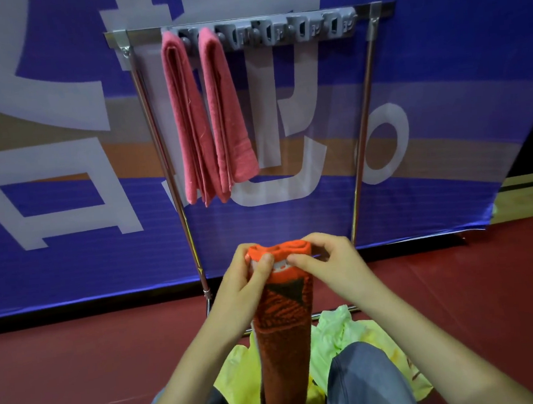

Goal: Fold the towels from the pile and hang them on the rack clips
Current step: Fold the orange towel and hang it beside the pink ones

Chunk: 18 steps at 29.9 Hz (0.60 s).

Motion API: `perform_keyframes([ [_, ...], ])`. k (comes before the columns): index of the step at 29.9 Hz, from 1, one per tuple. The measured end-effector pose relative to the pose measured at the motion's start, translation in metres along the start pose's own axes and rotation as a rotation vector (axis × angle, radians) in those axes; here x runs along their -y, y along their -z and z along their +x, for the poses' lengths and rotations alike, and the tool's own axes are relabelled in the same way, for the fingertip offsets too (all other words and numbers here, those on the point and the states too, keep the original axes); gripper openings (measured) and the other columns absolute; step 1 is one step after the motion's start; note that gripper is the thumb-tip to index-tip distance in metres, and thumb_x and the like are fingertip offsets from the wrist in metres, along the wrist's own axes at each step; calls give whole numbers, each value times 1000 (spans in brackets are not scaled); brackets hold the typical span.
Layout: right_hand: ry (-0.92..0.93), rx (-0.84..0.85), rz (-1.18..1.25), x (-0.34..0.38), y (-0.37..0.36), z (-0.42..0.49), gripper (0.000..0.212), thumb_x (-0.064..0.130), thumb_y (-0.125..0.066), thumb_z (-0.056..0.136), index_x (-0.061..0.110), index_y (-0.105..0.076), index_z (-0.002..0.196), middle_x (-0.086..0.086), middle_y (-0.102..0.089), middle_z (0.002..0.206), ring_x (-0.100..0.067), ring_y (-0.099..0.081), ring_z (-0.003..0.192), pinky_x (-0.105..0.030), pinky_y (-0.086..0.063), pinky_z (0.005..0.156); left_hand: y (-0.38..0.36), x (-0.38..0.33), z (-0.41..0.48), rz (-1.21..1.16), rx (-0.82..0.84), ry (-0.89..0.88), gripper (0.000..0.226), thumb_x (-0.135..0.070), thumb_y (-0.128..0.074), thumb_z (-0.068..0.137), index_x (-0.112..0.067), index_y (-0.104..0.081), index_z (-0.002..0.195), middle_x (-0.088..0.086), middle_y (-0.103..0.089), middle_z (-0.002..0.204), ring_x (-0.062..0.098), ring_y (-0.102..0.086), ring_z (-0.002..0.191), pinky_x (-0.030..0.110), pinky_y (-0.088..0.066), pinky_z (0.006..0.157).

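Head view, nearest first: my feed shows a knee in blue jeans (364,377) at the bottom edge, with the pile of pale yellow-green towels (344,327) lying loose on the red floor mat (63,364) around it. I see no basket or bin; whether any of it is a bag I cannot tell.

Rising out of that pile is the orange towel (286,329), folded into a long narrow strip and held upright. The left hand (246,281) and right hand (325,261) both pinch its top fold, thumbs on the near side and fingers curled behind, close together. I judge the grip gathers the layers into one compact edge, so that it can be pushed into a clip as a single wad.

Beyond the hands stands the metal rack (362,129), its grey clip strip (276,30) along the top bar. The only holders here are those clips. The two leftmost are filled: the left pink towel (183,118) and the right pink towel (228,115) hang folded lengthwise, side by side and touching lower down. The clips further right look free, so the next one would suit the orange strip. Behind everything hangs a blue banner (442,89).
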State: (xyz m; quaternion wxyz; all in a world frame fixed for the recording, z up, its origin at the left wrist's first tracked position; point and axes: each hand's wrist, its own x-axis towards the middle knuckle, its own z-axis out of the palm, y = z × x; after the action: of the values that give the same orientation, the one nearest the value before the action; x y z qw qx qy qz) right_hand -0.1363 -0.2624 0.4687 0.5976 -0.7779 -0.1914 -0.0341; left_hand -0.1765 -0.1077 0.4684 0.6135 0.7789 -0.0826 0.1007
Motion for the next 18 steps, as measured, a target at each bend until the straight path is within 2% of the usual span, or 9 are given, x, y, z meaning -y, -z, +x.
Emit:
perform_keyframes([
  [3,-15,-11,106,-5,-3,0,12,8,-67,78,19,-65,80,1,-66,80,-3,-61,76,-18,-49,72,6,2,7,65,-29,-29,30,-38,-45,81,-11,-54,88,2,-63,84,7,-58,78,30,-47,77],
  [5,-60,57,176,-12,-7,-2,17,5,-64,80,20,-63,87,3,-67,87,2,-62,78,-14,-50,75,6,1,8,44,-57,-39,22,-32,-45,86,-12,-54,86,1,-62,84,5,-57,78,31,-47,80],
  [7,-113,91,198,-20,-10,-5,18,3,-60,82,20,-62,86,4,-66,86,8,-62,72,-12,-50,73,6,1,8,16,-65,-31,16,-24,-46,91,-12,-55,87,2,-64,88,9,-60,84,36,-47,86],
  [9,-122,74,178,-22,-11,-6,15,2,-61,81,17,-64,83,3,-66,82,7,-61,67,-14,-50,70,11,0,9,20,-33,3,19,-30,-53,87,-11,-56,91,5,-66,92,18,-62,91,39,-49,88],
  [10,-112,73,153,-23,-11,-4,13,4,-63,80,17,-65,82,1,-67,80,6,-62,67,-15,-51,70,16,-2,11,44,-11,10,28,-40,-57,79,-15,-57,92,2,-65,92,17,-63,90,35,-50,86],
  [12,-90,88,109,-20,-12,0,11,6,-65,79,17,-67,81,-2,-68,80,-1,-63,71,-21,-51,72,29,-10,20,201,77,16,49,-56,-60,60,-27,-55,99,-9,-62,94,6,-60,88,24,-49,81],
  [14,-85,120,94,-16,-14,3,5,6,-66,79,9,-68,82,-7,-67,80,-7,-60,74,-25,-49,72,38,-24,32,446,215,32,63,-65,-60,52,-34,-55,107,-11,-62,101,4,-60,93,26,-50,85],
  [16,-66,144,70,-12,-19,6,11,7,-66,79,-2,-67,85,-9,-64,78,-11,-56,73,-27,-46,69,41,-37,43,614,323,31,59,-68,-58,52,-33,-60,100,-8,-66,98,8,-62,92,36,-52,86],
  [18,-55,164,90,-7,-22,8,9,6,-66,79,-1,-67,84,-5,-63,74,-7,-56,71,-24,-46,67,39,-46,48,717,345,-26,48,-61,-54,60,-24,-63,90,-2,-67,87,15,-62,83,44,-52,81],
])
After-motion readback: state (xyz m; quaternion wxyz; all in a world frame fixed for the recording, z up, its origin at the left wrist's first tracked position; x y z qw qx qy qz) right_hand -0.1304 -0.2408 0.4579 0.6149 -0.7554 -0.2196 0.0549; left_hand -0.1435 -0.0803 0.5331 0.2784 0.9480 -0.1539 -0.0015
